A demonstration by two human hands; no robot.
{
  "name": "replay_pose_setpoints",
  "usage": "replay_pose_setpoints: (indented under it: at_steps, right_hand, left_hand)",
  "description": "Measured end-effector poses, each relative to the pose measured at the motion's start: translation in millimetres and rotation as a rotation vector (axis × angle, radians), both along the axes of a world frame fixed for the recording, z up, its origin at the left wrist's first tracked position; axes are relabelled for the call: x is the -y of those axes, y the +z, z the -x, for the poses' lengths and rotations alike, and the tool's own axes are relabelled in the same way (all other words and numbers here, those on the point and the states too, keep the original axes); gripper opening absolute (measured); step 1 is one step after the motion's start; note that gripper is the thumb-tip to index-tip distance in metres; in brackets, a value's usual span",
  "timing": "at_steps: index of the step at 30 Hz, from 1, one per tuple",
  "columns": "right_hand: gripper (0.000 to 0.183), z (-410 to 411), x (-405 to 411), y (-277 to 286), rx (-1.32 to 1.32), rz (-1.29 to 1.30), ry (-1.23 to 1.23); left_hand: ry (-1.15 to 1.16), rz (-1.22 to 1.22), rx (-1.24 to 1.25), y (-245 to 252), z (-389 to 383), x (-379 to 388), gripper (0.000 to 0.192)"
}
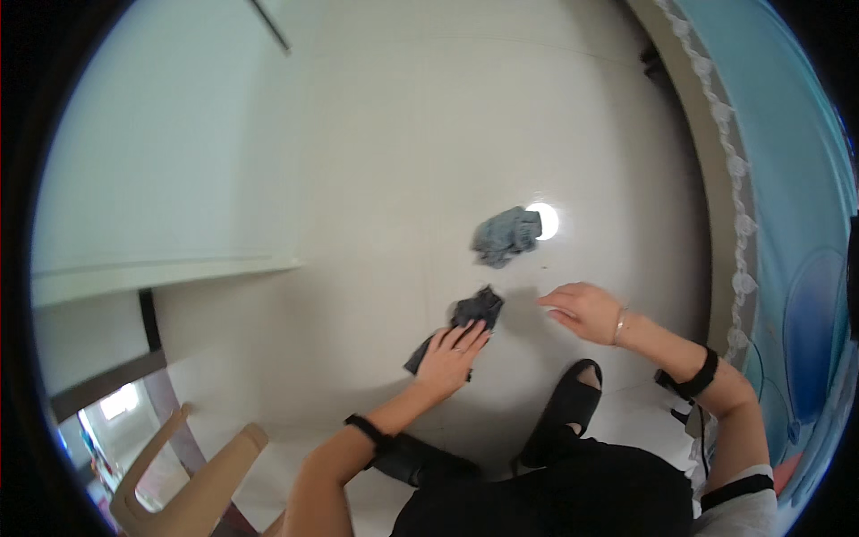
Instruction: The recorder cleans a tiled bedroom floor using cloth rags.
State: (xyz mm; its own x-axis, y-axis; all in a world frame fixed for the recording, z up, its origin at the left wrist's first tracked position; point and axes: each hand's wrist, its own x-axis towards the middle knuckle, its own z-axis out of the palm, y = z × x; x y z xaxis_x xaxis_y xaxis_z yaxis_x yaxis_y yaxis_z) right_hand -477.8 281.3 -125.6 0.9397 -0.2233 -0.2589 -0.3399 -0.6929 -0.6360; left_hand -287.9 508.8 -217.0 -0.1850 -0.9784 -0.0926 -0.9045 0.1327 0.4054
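Observation:
My left hand (445,361) lies over a crumpled dark grey cloth (479,306) on the floor. Its fingers reach across the fabric, but the thumb is hidden, so whether they grip it is unclear. Some of the cloth pokes out on the hand's left side. To the right, my right hand (585,312) hovers above the floor with nothing in it, a gap showing between thumb and fingers. Farther ahead, a bunched grey-blue cloth (507,236) rests on the floor, apart from both hands.
Glossy pale floor tiles (402,148) stretch ahead, with a bright light reflection by the grey-blue cloth. A blue cover with white lace trim (738,168) borders the right side. A white panel (168,154) and a beige chair (201,470) stand left. Black slippers (567,409) are on my feet.

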Motion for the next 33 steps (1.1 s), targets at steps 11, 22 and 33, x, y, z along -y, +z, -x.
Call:
replay_pose_setpoints:
  at_steps: [11,22,33]
  right_hand:
    - [0.073,-43,-84,-24,0.209,-1.360,-0.962]
    - [0.038,262,-83,-21,0.793,-1.004,-2.061]
    - [0.059,420,-226,-173,-0.178,0.411,-2.372]
  left_hand:
    - [0.017,0.030,-0.738,100,16,61,0.050]
    - [0.145,-0.039,-0.330,57,-74,58,0.041]
    - [0.185,-0.109,-0.073,52,-117,51,0.029]
